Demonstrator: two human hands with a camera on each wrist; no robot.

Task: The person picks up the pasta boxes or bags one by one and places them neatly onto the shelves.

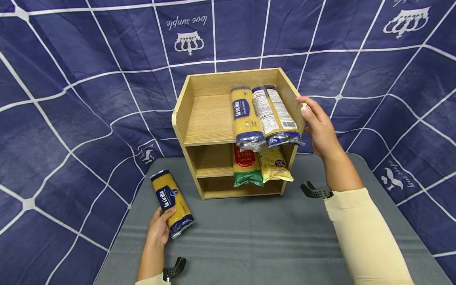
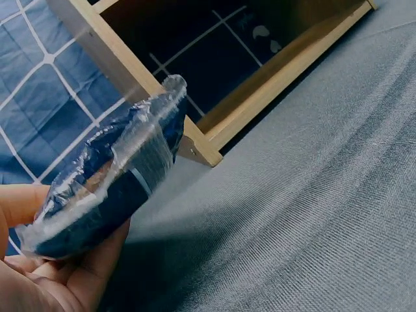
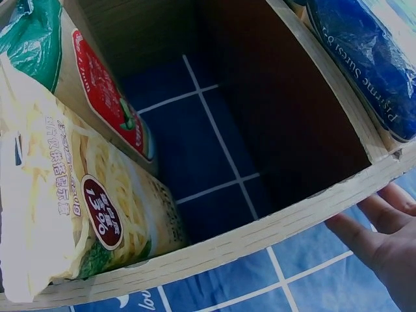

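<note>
In the head view, my left hand point(image 1: 159, 228) grips the lower end of a spaghetti pack point(image 1: 172, 202) above the grey surface, left of the wooden shelf point(image 1: 210, 136). The pack is yellow with blue ends and a blue label. Its crinkled clear-and-blue end point(image 2: 114, 172) fills the left wrist view, held between thumb and fingers. My right hand point(image 1: 318, 124) holds the upper front edge of the shelf's right side panel; the right wrist view shows fingers point(image 3: 374, 240) against the outside of that panel.
On the top level lie a spaghetti pack point(image 1: 246, 118) and another showing its white printed back point(image 1: 274, 113). Below them, a red-and-green pasta pack point(image 1: 246, 164) stands beside a yellow noodle bag point(image 1: 274, 163). Blue gridded cloth point(image 1: 142, 99) hangs behind and at both sides.
</note>
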